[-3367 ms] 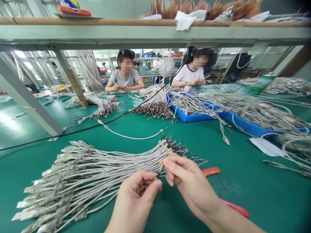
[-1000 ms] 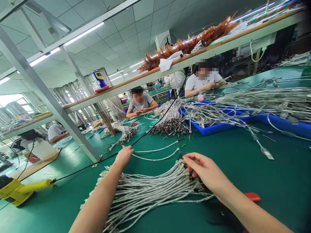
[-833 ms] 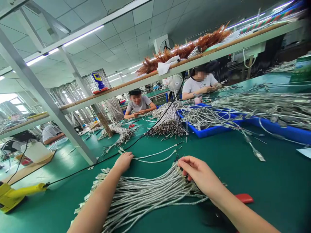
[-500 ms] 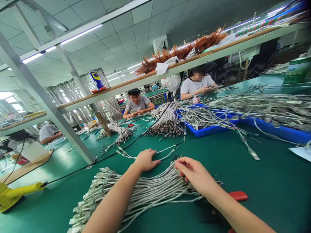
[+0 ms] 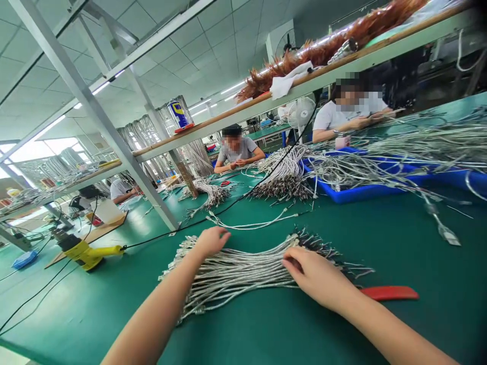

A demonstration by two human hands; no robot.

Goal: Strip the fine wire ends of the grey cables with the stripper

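A thick bundle of braided white-silver cables point(image 5: 247, 271) lies across the green table in front of me. Plugs cluster at its left end, dark stripped wire ends at its right. My left hand point(image 5: 213, 241) is over the plug end, its fingers loosely bent and apart, nothing visible in them. Curled around the upper side of the bundle near the wire ends is my right hand point(image 5: 315, 274), thumb and fingers close together on the cables. A couple of loose cables point(image 5: 254, 224) lie just behind the bundle. Red handles point(image 5: 391, 292) show beside my right wrist, the rest of that tool hidden.
A yellow heat gun point(image 5: 85, 253) lies left, its black cord crossing the table. Blue trays point(image 5: 350, 195) heaped with cables stand at right. More cable bundles point(image 5: 283, 185) lie farther back. A metal shelf post point(image 5: 152, 200) rises at left. Co-workers sit opposite.
My left hand has moved left, away from the loose cables onto the plug end of the bundle. My right hand stays at the wire ends. The view has shifted, showing more of the left side.
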